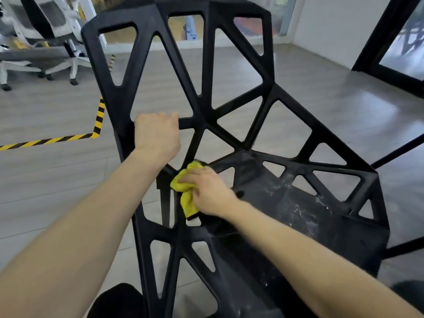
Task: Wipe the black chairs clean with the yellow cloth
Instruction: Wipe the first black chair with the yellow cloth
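Observation:
A black chair with an open lattice of triangular holes fills the middle of the view. White dusty smears mark its seat at the right. My left hand grips a horizontal bar of the backrest, fingers curled over it. My right hand holds a bunched yellow cloth and presses it against the frame where the backrest meets the seat. Part of the cloth hangs down below my fingers.
White office chairs on castors stand at the back left. Yellow-and-black hazard tape runs along the grey plank floor on the left. A black door frame with glass stands at the right. White wall lies behind.

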